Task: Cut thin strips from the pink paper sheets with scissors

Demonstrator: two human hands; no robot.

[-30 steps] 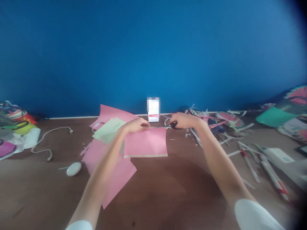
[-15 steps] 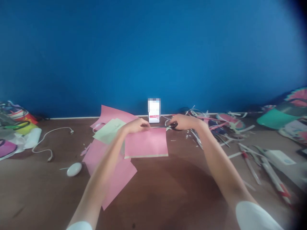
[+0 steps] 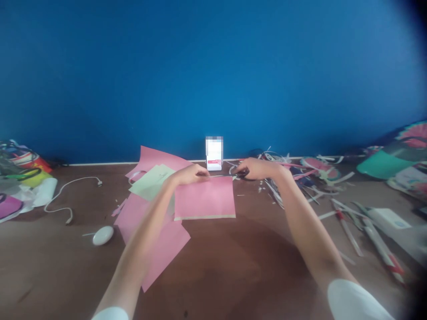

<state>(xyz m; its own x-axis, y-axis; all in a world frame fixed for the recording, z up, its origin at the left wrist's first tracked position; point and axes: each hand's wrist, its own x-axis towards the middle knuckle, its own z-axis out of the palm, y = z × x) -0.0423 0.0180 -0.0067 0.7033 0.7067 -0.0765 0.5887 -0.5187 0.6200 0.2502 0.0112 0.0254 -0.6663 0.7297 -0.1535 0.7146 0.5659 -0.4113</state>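
My left hand [image 3: 195, 174] pinches the upper edge of a pink paper sheet [image 3: 205, 200], which has a pale strip along its near edge. In my right hand [image 3: 251, 169] is a pair of scissors [image 3: 245, 173] with dark handles. The blades lie along the sheet's top edge, pointing left towards my left fingers; how far apart they are I cannot make out. Beneath my left forearm lie more pink paper [image 3: 168, 253] and light green paper [image 3: 151, 183].
A lit phone [image 3: 214, 155] stands against the blue wall. Paper strips and scraps [image 3: 310, 178] pile up on the right, beside cutters [image 3: 383, 253] and a green visor [image 3: 382, 163]. On the left are a white cable [image 3: 71, 182], a white round object [image 3: 103, 235] and colourful items [image 3: 31, 178].
The pink sheet has shifted very slightly to the right. Both hands stay almost in place, with the scissors still at the top edge.
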